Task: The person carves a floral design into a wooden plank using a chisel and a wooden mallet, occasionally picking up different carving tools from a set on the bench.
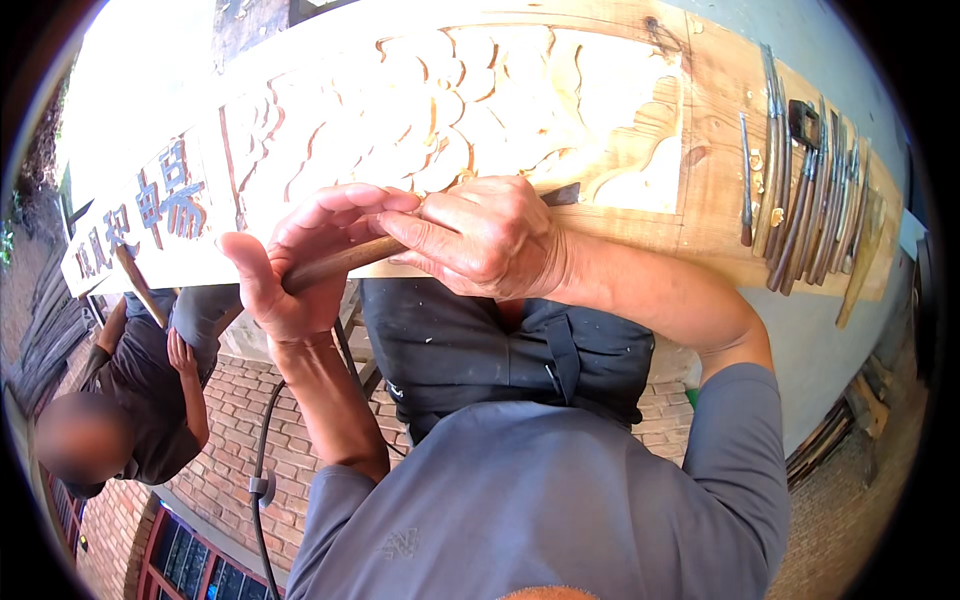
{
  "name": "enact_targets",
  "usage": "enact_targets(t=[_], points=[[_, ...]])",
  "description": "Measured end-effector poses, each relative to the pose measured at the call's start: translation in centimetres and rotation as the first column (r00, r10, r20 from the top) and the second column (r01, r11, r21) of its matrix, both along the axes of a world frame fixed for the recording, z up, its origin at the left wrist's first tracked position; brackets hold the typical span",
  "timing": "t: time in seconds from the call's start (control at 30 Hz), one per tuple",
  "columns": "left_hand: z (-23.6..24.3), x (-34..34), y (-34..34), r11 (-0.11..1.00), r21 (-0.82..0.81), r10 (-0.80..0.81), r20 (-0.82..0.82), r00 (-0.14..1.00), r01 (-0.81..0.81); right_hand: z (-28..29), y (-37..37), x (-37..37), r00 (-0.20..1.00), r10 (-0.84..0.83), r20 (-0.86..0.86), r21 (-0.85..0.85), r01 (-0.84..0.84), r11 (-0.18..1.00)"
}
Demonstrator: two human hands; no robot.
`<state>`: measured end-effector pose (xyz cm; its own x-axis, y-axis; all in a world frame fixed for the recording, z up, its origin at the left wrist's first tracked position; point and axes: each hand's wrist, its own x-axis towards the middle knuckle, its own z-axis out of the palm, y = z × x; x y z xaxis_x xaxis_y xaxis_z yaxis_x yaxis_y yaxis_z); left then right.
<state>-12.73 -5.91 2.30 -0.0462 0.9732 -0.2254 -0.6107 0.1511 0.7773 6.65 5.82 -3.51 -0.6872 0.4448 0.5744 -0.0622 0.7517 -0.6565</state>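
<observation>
One head-worn fisheye looks steeply down — close over the carved wooden panel (450,110).

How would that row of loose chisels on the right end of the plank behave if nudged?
The chisels look rigid and slim, with rounded handles, so they would likely roll or slide. They lie tightly side by side on the plank, so one pushed probably shifts its neighbours.

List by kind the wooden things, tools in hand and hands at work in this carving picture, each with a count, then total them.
Long pale carved wooden plank: 1
Wooden-handled chisel being gripped: 1
Carver's own hands, left hand and right hand: 2
Wooden mallet held by a co-worker: 1
Total: 5
</observation>
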Motion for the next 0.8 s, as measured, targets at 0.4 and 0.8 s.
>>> enact_targets(t=[0.4,0.8], points=[[1.0,-0.6,-2.6,0.998,-0.029,0.057,0.038,0.998,-0.056,1.1,0.1,-1.6,0.988,0.134,-0.081,0.020,-0.132,0.991],[0.7,-1.1,-0.9,1.000,-0.015,-0.018,0.047,0.999,0.019,1.5,0.8,-1.0,0.995,0.081,-0.059,0.018,-0.080,0.997]])
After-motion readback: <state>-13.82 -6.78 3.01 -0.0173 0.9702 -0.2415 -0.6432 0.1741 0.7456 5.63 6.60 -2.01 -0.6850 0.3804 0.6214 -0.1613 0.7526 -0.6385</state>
